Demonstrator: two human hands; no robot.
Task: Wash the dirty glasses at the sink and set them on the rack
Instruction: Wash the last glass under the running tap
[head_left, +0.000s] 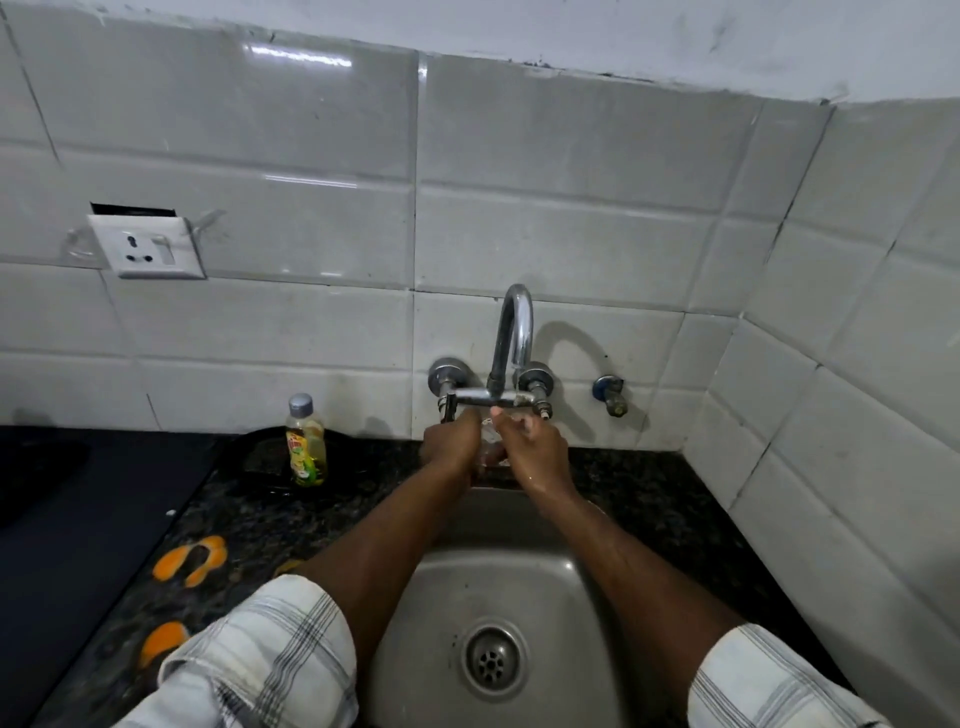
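White tiles (311, 156) back a dark granite counter (649, 483). Mid-frame under the tap (514, 332), I see the left hand (449, 441) and right hand (532, 454) both curled round a wet glass (491, 439). I judge slick fingers could drop it into the steel sink (519, 587).

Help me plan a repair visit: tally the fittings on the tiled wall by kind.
Power socket: 1
Mixer tap: 1
Small separate tap: 1
Total: 3
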